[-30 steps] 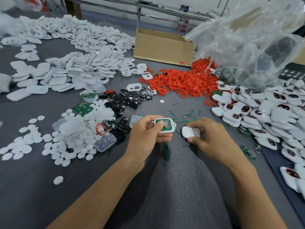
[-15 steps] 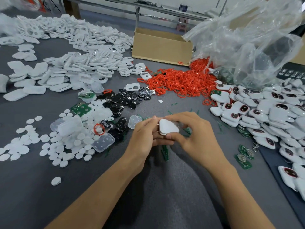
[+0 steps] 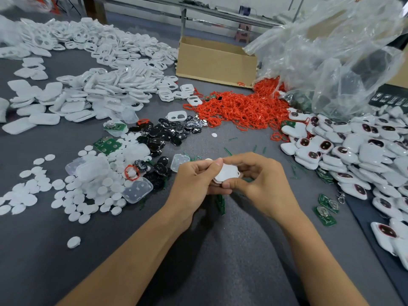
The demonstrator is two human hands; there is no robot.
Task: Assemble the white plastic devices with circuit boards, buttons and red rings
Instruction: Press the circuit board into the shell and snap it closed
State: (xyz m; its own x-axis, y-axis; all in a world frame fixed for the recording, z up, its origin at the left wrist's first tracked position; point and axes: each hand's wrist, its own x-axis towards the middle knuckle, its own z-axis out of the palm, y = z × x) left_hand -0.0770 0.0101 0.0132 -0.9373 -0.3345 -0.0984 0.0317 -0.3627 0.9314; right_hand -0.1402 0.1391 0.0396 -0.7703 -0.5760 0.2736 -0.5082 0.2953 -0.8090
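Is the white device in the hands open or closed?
Closed, it seems: the white device shows only its white cover, no green board. Whether it is snapped fully, cannot tell.

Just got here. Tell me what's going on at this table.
A person is assembling small devices by hand. The left hand and right hand both grip one white device above the grey table, apparently pressing it closed. Loose white shells lie to the left, red rings in a heap behind, and finished devices are piled on the right.

White device (image 3: 225,173), apparently closed, held tilted.
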